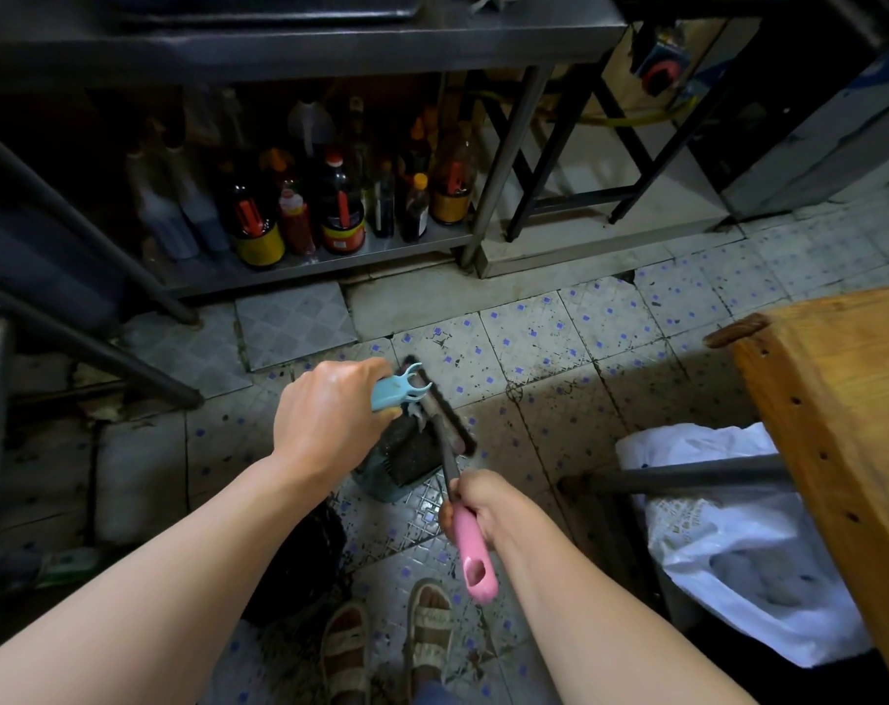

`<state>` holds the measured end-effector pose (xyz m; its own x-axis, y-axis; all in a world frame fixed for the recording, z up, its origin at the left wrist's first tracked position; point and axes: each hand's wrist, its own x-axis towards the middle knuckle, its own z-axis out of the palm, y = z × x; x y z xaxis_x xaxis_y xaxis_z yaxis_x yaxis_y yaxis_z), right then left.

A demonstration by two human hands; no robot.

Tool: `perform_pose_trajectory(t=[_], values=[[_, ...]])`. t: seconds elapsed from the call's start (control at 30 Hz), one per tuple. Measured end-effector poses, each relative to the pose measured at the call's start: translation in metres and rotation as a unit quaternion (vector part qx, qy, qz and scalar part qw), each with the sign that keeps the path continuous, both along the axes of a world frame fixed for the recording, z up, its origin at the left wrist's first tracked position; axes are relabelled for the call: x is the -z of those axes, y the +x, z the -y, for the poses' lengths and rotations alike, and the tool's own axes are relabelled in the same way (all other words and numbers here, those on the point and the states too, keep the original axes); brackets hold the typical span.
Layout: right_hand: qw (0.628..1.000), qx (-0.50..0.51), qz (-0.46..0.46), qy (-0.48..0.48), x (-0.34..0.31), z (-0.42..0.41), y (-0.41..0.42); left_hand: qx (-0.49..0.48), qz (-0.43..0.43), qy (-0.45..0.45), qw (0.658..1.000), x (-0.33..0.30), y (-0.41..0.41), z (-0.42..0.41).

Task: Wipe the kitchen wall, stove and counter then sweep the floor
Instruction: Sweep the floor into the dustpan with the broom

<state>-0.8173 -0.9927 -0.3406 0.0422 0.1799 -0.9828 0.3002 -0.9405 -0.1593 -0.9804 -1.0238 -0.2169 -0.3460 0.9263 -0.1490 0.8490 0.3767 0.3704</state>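
The floor (574, 328) has pale tiles with small blue dots, dirty and speckled. A steel table (299, 48) carries sauce bottles (330, 206) on its low shelf. A wooden table (849, 399) stands at the right

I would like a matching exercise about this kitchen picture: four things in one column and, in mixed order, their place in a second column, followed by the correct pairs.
Things:
1. blue dustpan handle
2. pink broom handle
3. sauce bottles
4. white plastic bag

Places:
A. on the low metal shelf under the counter
B. gripped by the left hand
C. on the floor beside the wooden table
D. gripped by the right hand

Pairs: 1-B, 2-D, 3-A, 4-C
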Motion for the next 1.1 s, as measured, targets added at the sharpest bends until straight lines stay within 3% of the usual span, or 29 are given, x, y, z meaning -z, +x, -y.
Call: perform_pose_trajectory(t=[0.37,0.67,0.93,1.1], values=[[0.998,-0.033,-0.045,-0.04,-0.068,-0.004,0.015,0.004,-0.005,0.004,1.0,-0.003,0.003,0.006],[0.996,-0.07,0.001,0.058,-0.076,-0.015,0.021,-0.005,-0.023,0.012,1.0,-0.012,-0.007,0.021],[0.991,-0.106,0.042,0.071,-0.041,-0.062,0.014,-0.018,-0.038,-0.002,0.999,-0.007,-0.025,0.019],[0.994,-0.085,0.02,0.071,-0.009,-0.043,-0.012,-0.015,-0.043,-0.005,0.999,0.0,-0.027,0.01]])
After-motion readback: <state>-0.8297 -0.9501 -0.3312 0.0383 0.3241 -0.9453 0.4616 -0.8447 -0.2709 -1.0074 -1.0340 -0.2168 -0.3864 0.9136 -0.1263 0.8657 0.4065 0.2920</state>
